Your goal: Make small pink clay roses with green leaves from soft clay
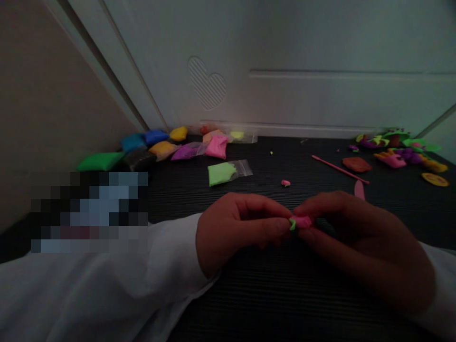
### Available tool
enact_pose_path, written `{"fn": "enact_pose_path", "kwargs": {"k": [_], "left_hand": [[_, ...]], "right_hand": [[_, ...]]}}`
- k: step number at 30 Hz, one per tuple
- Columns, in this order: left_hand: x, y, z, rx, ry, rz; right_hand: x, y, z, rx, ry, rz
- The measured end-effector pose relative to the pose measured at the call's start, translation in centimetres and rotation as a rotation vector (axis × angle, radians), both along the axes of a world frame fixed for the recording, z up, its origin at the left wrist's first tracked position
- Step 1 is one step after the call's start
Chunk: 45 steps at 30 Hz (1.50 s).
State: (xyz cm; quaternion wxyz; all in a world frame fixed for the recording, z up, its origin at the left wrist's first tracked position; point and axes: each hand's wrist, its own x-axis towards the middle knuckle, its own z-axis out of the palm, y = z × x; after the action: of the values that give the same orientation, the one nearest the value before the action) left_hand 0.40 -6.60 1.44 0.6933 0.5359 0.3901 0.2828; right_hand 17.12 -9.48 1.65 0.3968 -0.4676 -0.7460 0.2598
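Note:
Between both hands is a small piece of pink modelling clay (303, 221) with a bright green bit at its left end. My left hand (242, 223) pinches the green end between thumb and forefinger. From the other side, the thumb and forefinger of my right hand (363, 247) close on the pink part. A second little pink clay piece (285, 183) with a touch of green lies on the dark table just beyond my fingertips. Farther off lies an open clear bag of light green clay (222, 174).
Several bags of coloured clay, among them a pink one (216, 146) and a green one (101, 161), lie at the back left. A thin pink stick tool (340, 168), a pink blade (359, 190), a brown clay lump (356, 165) and finished clay figures (395, 159) are at right. A white panel (302, 104) rises behind.

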Motion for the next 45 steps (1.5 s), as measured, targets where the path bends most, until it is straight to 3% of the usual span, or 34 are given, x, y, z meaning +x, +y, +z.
{"fn": "enact_pose_path", "kwargs": {"k": [15, 20, 30, 45], "left_hand": [[-0.17, 0.2, -0.29, 0.018, 0.041, 0.043], [-0.42, 0.45, -0.08, -0.015, -0.028, -0.048], [-0.1, -0.03, -0.26, 0.029, 0.05, 0.052], [-0.33, 0.4, -0.14, 0.044, 0.007, -0.024]], "right_hand": [[0.62, 0.27, -0.24, 0.002, -0.092, 0.054], [0.73, 0.3, -0.36, -0.002, -0.078, 0.064], [0.54, 0.4, -0.15, 0.032, -0.122, 0.067], [0.66, 0.23, -0.2, 0.042, -0.139, 0.094]]}}
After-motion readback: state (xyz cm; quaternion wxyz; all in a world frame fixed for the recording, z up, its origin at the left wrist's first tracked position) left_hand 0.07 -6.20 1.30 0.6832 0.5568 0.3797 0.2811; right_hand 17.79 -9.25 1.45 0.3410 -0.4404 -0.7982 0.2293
